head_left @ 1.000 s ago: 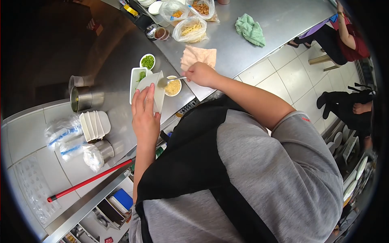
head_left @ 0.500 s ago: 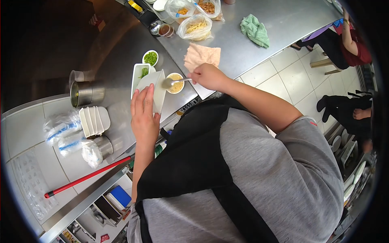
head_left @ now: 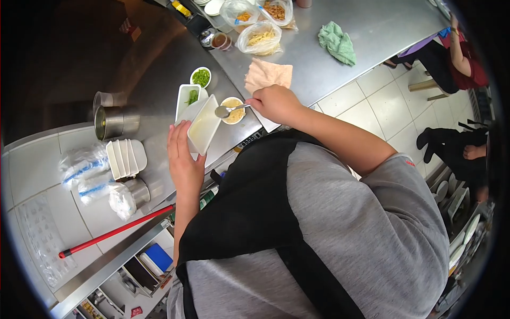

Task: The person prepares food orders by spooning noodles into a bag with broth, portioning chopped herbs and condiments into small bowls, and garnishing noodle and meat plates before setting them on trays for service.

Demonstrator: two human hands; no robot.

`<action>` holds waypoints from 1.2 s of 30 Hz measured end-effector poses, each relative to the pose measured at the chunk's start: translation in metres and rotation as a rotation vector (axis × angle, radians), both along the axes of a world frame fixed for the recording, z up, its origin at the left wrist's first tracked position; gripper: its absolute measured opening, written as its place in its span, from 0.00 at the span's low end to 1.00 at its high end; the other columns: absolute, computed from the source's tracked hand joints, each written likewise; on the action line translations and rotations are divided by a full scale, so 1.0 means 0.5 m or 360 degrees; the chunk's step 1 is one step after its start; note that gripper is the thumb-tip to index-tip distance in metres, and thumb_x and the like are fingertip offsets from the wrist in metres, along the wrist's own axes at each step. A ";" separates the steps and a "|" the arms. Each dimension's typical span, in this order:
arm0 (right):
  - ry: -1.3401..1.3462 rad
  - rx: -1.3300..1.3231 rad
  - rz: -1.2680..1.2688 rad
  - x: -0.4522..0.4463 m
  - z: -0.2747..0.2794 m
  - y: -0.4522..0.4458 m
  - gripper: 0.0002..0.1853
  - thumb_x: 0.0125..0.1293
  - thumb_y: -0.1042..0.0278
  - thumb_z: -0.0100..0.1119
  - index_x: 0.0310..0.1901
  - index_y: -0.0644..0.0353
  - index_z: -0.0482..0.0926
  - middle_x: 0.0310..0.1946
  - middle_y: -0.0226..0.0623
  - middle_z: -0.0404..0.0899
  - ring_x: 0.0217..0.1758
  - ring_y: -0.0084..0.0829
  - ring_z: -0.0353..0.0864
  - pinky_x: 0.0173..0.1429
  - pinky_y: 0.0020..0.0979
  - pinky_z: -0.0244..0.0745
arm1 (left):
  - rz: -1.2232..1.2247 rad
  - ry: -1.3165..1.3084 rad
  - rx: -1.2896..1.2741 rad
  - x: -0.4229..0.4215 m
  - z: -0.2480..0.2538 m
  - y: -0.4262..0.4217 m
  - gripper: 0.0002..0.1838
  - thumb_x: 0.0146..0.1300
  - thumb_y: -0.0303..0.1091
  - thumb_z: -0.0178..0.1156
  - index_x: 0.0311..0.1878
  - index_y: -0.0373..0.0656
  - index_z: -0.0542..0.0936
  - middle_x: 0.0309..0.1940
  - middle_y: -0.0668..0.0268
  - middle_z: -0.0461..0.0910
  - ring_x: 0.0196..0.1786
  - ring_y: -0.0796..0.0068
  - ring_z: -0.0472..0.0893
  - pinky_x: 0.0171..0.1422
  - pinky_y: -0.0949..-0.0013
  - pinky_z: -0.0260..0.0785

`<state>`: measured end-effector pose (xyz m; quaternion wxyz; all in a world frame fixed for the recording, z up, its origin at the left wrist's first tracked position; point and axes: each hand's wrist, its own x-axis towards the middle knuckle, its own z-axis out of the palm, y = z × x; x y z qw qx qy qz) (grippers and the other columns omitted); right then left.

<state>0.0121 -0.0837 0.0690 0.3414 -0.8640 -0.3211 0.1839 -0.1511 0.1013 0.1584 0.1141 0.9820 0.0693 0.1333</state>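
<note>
My left hand (head_left: 184,151) grips a white rectangular dish (head_left: 204,127), tilted so that its inside shows, with a little pale yellowish matter in it. Pinched in my right hand (head_left: 273,103) is a metal spoon (head_left: 224,111), its bowl beside the dish's rim. Just right of the dish stands a round white bowl (head_left: 232,118) of pale yellow chopped food. Behind the held dish lies another white dish (head_left: 187,95) with green leaves, and a small bowl of chopped greens (head_left: 201,77) stands beyond it. A peach cloth (head_left: 267,75) lies near my right hand.
Bags of food (head_left: 259,38) and a cup of brown sauce (head_left: 221,41) stand at the back. A green cloth (head_left: 337,43) lies right of them. Stacked white dishes (head_left: 126,159), a metal container (head_left: 117,123) and a red pole (head_left: 117,231) are at left. Two people are at right.
My left hand has turned the dish so that its inside faces up more. The spoon in my right hand has shifted slightly, and its bowl now shows more clearly. The view has shifted a little.
</note>
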 end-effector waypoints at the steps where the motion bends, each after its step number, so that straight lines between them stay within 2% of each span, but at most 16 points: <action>1: -0.0002 -0.0002 0.0018 -0.001 0.004 -0.007 0.19 0.66 0.51 0.52 0.32 0.57 0.83 0.30 0.44 0.83 0.36 0.46 0.82 0.42 0.45 0.75 | 0.0018 -0.0002 -0.0002 -0.004 0.000 -0.001 0.43 0.37 0.13 0.67 0.63 0.45 0.68 0.61 0.59 0.70 0.69 0.49 0.63 0.70 0.55 0.61; 10: -0.0068 0.0096 -0.0053 -0.005 -0.017 -0.045 0.17 0.68 0.52 0.53 0.32 0.56 0.81 0.27 0.42 0.81 0.33 0.45 0.80 0.36 0.44 0.72 | 0.0171 -0.0205 0.0118 -0.078 -0.019 0.007 0.39 0.45 0.20 0.70 0.64 0.42 0.66 0.61 0.56 0.70 0.68 0.50 0.65 0.71 0.54 0.60; 13: -0.0122 0.0056 0.0008 0.000 -0.046 -0.028 0.17 0.68 0.50 0.52 0.33 0.55 0.80 0.26 0.40 0.80 0.32 0.45 0.79 0.35 0.43 0.72 | 0.0675 -0.0424 -0.0538 -0.130 -0.063 0.014 0.40 0.53 0.24 0.70 0.66 0.37 0.59 0.61 0.55 0.66 0.65 0.58 0.68 0.68 0.61 0.64; 14: -0.0144 0.0024 0.0009 0.003 -0.049 -0.022 0.17 0.68 0.49 0.52 0.33 0.55 0.80 0.27 0.40 0.80 0.32 0.45 0.79 0.36 0.43 0.72 | 0.0695 -0.0435 -0.0547 -0.148 -0.091 0.026 0.40 0.53 0.24 0.70 0.66 0.37 0.59 0.61 0.55 0.66 0.65 0.58 0.68 0.68 0.61 0.64; 16: -0.0149 0.0037 0.0009 0.008 -0.054 -0.014 0.17 0.68 0.49 0.52 0.33 0.54 0.80 0.28 0.39 0.81 0.33 0.45 0.79 0.36 0.42 0.72 | 0.0862 -0.0647 -0.1095 -0.196 -0.173 0.067 0.40 0.55 0.23 0.69 0.66 0.36 0.56 0.59 0.55 0.66 0.62 0.62 0.71 0.66 0.65 0.63; 20: -0.0001 0.0158 0.0022 0.023 -0.034 -0.027 0.15 0.67 0.50 0.53 0.36 0.54 0.81 0.30 0.39 0.81 0.36 0.44 0.79 0.39 0.40 0.73 | 0.1020 -0.0864 -0.1459 -0.221 -0.236 0.099 0.35 0.59 0.22 0.65 0.65 0.35 0.55 0.58 0.55 0.67 0.60 0.65 0.72 0.65 0.67 0.62; 22: -0.0043 0.0200 0.0119 0.037 -0.032 -0.045 0.14 0.66 0.52 0.54 0.37 0.53 0.81 0.32 0.38 0.81 0.37 0.43 0.79 0.41 0.39 0.73 | 0.1092 -0.0866 -0.1549 -0.232 -0.256 0.119 0.36 0.62 0.26 0.64 0.67 0.34 0.54 0.63 0.55 0.63 0.64 0.67 0.67 0.69 0.66 0.57; 24: -0.0085 0.0244 0.0236 0.059 -0.032 -0.063 0.13 0.66 0.53 0.55 0.38 0.53 0.81 0.33 0.38 0.80 0.38 0.42 0.79 0.42 0.38 0.73 | 0.1183 -0.0816 -0.1478 -0.237 -0.265 0.121 0.44 0.62 0.28 0.65 0.72 0.34 0.45 0.70 0.52 0.55 0.70 0.65 0.61 0.72 0.65 0.53; 25: -0.0125 0.0215 0.0331 0.071 -0.034 -0.070 0.11 0.66 0.55 0.55 0.38 0.52 0.82 0.34 0.37 0.79 0.40 0.41 0.78 0.43 0.37 0.73 | 0.1136 -0.0877 -0.1543 -0.238 -0.261 0.118 0.54 0.56 0.28 0.69 0.73 0.32 0.38 0.73 0.47 0.43 0.74 0.55 0.52 0.75 0.58 0.47; 26: -0.0162 0.0187 0.0427 0.083 -0.036 -0.075 0.10 0.65 0.57 0.56 0.39 0.51 0.82 0.35 0.36 0.78 0.41 0.41 0.78 0.44 0.36 0.73 | 0.1166 -0.0894 -0.1552 -0.241 -0.256 0.114 0.54 0.56 0.28 0.69 0.73 0.32 0.38 0.73 0.47 0.43 0.74 0.55 0.52 0.75 0.58 0.47; 28: -0.0164 0.0116 0.0504 0.097 -0.028 -0.075 0.08 0.64 0.60 0.57 0.38 0.51 0.82 0.34 0.35 0.77 0.42 0.40 0.77 0.45 0.36 0.72 | 0.1337 -0.0527 -0.0225 -0.242 -0.234 0.103 0.63 0.48 0.34 0.75 0.73 0.32 0.35 0.73 0.45 0.39 0.75 0.47 0.49 0.76 0.52 0.46; 29: -0.0278 0.0063 0.0541 0.103 -0.021 -0.072 0.07 0.63 0.61 0.58 0.38 0.51 0.82 0.34 0.36 0.76 0.42 0.40 0.77 0.46 0.36 0.72 | 0.1191 -0.0731 -0.0020 -0.236 -0.219 0.094 0.63 0.39 0.38 0.79 0.73 0.34 0.46 0.71 0.43 0.48 0.72 0.41 0.53 0.74 0.48 0.47; 30: -0.0393 0.0014 0.0573 0.109 -0.017 -0.067 0.07 0.62 0.62 0.59 0.38 0.52 0.83 0.33 0.36 0.76 0.42 0.40 0.77 0.46 0.37 0.72 | 0.1211 -0.0727 -0.0022 -0.234 -0.223 0.086 0.63 0.39 0.38 0.79 0.73 0.34 0.46 0.71 0.43 0.48 0.72 0.41 0.53 0.74 0.48 0.47; 32: -0.0457 0.0026 0.0601 0.117 -0.014 -0.053 0.06 0.60 0.63 0.60 0.37 0.51 0.83 0.32 0.35 0.75 0.42 0.40 0.77 0.45 0.38 0.73 | 0.0353 -0.0860 0.0128 -0.226 -0.229 0.072 0.43 0.44 0.32 0.76 0.64 0.38 0.65 0.64 0.48 0.65 0.67 0.47 0.65 0.68 0.51 0.59; 34: -0.0568 0.0004 0.0648 0.122 0.000 -0.038 0.06 0.61 0.63 0.61 0.37 0.53 0.82 0.32 0.36 0.74 0.40 0.40 0.76 0.43 0.36 0.72 | -0.0260 -0.0243 -0.0504 -0.183 -0.227 0.062 0.23 0.49 0.27 0.70 0.50 0.40 0.76 0.54 0.55 0.76 0.58 0.54 0.74 0.59 0.57 0.70; 36: -0.0623 -0.0039 0.0678 0.132 0.011 -0.023 0.07 0.60 0.62 0.61 0.37 0.51 0.83 0.31 0.35 0.74 0.40 0.40 0.76 0.43 0.37 0.72 | -0.0473 -0.0030 -0.0572 -0.105 -0.210 0.032 0.16 0.55 0.23 0.61 0.49 0.41 0.79 0.52 0.61 0.78 0.54 0.60 0.77 0.53 0.64 0.74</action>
